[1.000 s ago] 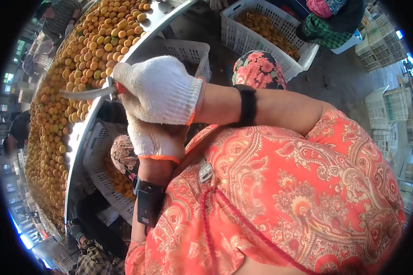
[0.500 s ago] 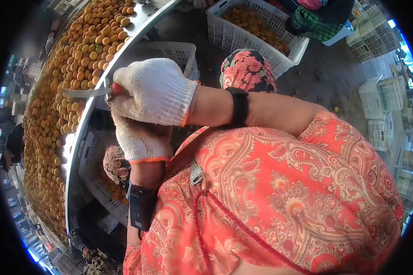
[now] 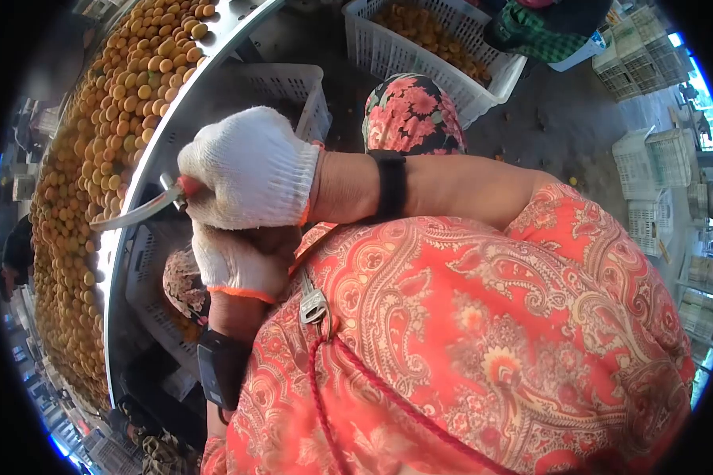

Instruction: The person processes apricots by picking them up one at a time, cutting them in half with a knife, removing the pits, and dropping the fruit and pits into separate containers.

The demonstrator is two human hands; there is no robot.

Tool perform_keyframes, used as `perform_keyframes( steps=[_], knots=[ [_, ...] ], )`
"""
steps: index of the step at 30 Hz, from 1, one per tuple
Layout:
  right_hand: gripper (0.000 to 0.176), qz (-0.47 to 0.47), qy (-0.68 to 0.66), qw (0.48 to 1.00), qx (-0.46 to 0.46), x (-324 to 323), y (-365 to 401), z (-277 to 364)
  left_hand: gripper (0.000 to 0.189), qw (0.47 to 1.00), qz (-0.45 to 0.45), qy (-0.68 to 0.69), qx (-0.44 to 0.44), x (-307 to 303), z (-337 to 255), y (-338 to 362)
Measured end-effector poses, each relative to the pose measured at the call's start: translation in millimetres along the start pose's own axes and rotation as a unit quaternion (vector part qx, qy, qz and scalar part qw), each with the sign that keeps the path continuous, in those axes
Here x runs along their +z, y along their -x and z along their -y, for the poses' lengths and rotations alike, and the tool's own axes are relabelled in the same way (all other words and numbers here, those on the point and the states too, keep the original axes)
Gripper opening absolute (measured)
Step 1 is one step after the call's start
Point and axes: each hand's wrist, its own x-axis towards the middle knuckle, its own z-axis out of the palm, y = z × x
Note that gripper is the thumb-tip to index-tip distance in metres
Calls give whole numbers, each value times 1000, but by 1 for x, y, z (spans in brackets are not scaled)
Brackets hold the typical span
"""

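Note:
A white knit glove covers my right hand [image 3: 241, 168], closed around a knife [image 3: 138, 214]. The knife has a red handle and a curved metal blade, which points away from me over the metal table edge toward the apricot-like fruit [image 3: 146, 87]. My left hand [image 3: 233, 261], gloved too, is tucked close below the right one and looks curled. Its fingers, and whatever they hold, are hidden behind the right hand. Both hands are in front of my red patterned clothing [image 3: 467, 317].
The long metal table [image 3: 154, 146] runs along the left, piled with fruit. Beyond my right hand stand a white crate [image 3: 313, 107] and another white crate [image 3: 483, 89] with orange pieces. A person in checked green [image 3: 542, 36] is nearby. Stacked crates [image 3: 637, 55] stand farther off.
The knife's blade has swung from roughly level to a slant, its tip now lower in the view. Both hands stay close together, and the whole view has shifted slightly.

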Motion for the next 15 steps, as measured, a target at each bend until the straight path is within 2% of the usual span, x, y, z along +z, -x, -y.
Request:
perform_keyframes(
  steps=[1, 2, 4, 7, 8, 10, 11, 12, 13, 14, 15],
  knots=[
    [21, 3, 0, 1000, 1, -1, 2, -2, 62, 999, 46, -13, -7, -8, 3, -6],
    [21, 21, 14, 1000, -8, -1, 3, -4, 62, 999, 45, -10, -8, -3, 5, -5],
    [22, 43, 27, 999, -13, -1, 6, -9, 59, 997, -29, 13, -65, 12, 7, 2],
    [22, 44, 8, 999, -23, -1, 7, -16, 56, 994, -74, -10, -80, 23, 1, 3],
    [22, 10, -35, 999, 0, 2, 5, -18, 56, 994, -78, -10, -80, 19, -2, -5],
    [23, -39, -97, 993, 51, 7, -4, -26, 52, 987, 139, -36, -73, 4, -15, -20],
    [24, -7, -212, 968, 133, -4, -7, -24, 50, 989, 112, -91, -26, 20, -18, -8],
    [25, 26, -322, 922, 214, -15, -9, -22, 47, 996, 32, -80, 36, 31, -16, -3],
    [30, -29, -185, 974, 128, -6, -12, -33, 43, 989, 92, -89, 69, 26, -17, -3],
    [30, -31, -187, 974, 127, -4, -13, -36, 41, 978, 152, -99, 102, 22, -17, -4],
    [34, -39, -186, 972, 138, -4, -13, -39, 41, 978, 153, -101, 103, 21, -15, -6]
  ],
)
